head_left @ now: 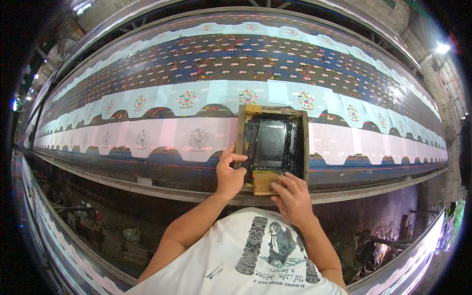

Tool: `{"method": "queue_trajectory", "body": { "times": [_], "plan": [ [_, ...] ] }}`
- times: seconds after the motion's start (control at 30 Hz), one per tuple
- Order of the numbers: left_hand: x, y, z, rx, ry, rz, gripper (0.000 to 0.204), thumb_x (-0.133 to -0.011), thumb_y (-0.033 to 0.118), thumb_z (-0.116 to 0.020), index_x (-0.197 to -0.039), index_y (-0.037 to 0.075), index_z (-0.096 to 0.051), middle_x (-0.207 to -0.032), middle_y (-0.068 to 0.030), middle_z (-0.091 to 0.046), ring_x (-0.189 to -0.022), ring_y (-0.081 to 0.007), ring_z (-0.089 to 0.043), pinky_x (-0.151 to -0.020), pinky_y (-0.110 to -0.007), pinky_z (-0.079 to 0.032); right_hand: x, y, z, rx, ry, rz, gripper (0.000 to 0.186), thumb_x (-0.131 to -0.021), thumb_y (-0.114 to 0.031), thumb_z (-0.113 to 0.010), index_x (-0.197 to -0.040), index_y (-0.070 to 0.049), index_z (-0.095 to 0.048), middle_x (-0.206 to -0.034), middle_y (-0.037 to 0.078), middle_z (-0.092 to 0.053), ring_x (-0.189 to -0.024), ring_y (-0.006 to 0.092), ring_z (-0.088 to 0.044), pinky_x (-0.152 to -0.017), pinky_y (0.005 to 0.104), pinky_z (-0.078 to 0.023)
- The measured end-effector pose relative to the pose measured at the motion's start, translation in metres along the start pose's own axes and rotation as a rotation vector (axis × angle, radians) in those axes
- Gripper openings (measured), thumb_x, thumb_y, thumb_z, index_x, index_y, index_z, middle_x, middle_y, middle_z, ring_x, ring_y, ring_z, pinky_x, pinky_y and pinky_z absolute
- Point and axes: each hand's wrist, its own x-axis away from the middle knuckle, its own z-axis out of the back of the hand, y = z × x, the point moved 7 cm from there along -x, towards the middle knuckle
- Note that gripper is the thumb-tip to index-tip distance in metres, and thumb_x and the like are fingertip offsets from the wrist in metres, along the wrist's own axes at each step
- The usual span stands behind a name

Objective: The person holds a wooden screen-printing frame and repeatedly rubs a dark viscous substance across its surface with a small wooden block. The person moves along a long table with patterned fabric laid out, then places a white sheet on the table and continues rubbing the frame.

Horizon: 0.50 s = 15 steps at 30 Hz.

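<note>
A wooden screen printing frame lies on the long table over the row of pale pink fabric pieces. Black ink coats its inner edges around a dark mesh window. My left hand grips the frame's left side, thumb and forefinger reaching over the rim. At the near end of the frame rests a squeegee with a yellowish wooden handle. My right hand holds the handle's right part, fingers bent over it. Left of the frame, pink pieces carry dark line prints; those to the right look plain.
Behind the pink row runs a row of light blue pieces with colourful round prints. Farther back is another blue row. The table's near edge crosses in front of me. More fabric-covered tables stand at both lower sides.
</note>
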Motion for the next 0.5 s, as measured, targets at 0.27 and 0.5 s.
{"method": "queue_trajectory", "body": {
  "times": [0.27,0.5],
  "plan": [
    [-0.003,0.002,-0.003,-0.141,-0.047,0.05,0.049,-0.077,-0.009,-0.071,-0.123,0.005,-0.079,-0.162,-0.0265,-0.06,-0.156,-0.041,-0.051,-0.132,-0.048,-0.034,-0.048,-0.002,-0.011,0.053,-0.356,0.088,0.052,-0.081,-0.003,-0.077,-0.133,-0.005,-0.075,-0.123,0.015,-0.074,-0.115,0.0376,-0.071,-0.1,0.0498,-0.057],
    [-0.007,0.04,0.006,-0.566,-0.192,-0.226,0.072,-0.083,0.01,-0.082,-0.152,0.0,-0.064,-0.149,-0.024,-0.063,-0.144,-0.0454,-0.054,-0.124,-0.056,-0.041,-0.136,0.057,-0.01,-0.054,-0.625,0.066,0.044,-0.086,0.006,-0.064,-0.124,-0.009,-0.08,-0.11,0.019,-0.077,-0.112,0.0442,-0.072,-0.098,0.0536,-0.059]
  ]
}}
